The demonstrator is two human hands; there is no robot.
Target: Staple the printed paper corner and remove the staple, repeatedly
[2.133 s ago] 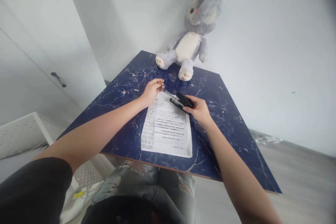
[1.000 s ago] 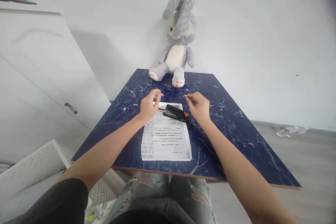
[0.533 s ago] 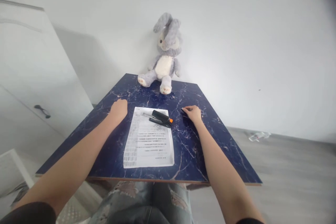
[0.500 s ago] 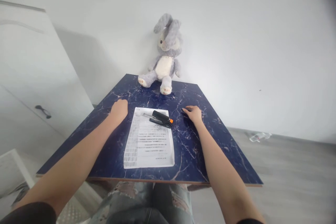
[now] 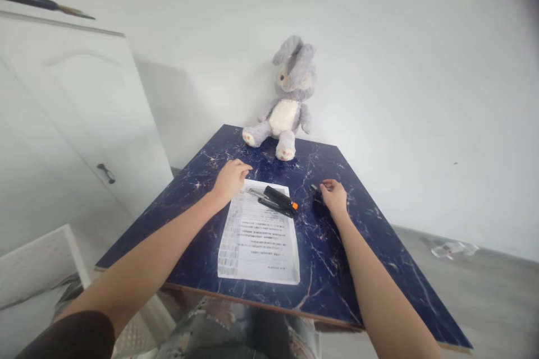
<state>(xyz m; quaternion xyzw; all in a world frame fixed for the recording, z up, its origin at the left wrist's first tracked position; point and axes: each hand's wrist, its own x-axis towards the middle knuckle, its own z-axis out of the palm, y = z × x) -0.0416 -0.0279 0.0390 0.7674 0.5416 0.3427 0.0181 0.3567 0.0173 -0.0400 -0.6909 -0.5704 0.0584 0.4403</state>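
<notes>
A printed sheet of paper (image 5: 261, 255) lies on the blue marble-patterned table (image 5: 332, 275). On its upper part rests a black stapler (image 5: 275, 205) with an orange end; its arms are spread apart and a metal strip sticks out to the left. My left hand (image 5: 231, 180) hovers around the paper's top left corner, fingers stretched out and holding nothing that I can see. To the right of the paper, my right hand (image 5: 334, 197) is low at the tabletop with curled fingers. A small dark object (image 5: 314, 187) shows at its fingertips, too small to name.
A grey plush rabbit (image 5: 290, 104) sits at the table's far edge against the wall. On the left stands a white cabinet (image 5: 101, 123), with a white chair-like frame (image 5: 73, 247) below. Clear plastic wrapping (image 5: 452, 248) lies on the floor at right.
My left hand has moved right from the bare tabletop to the paper's top corner and its fist has opened. The right hand remains beside the paper. The view has swung left.
</notes>
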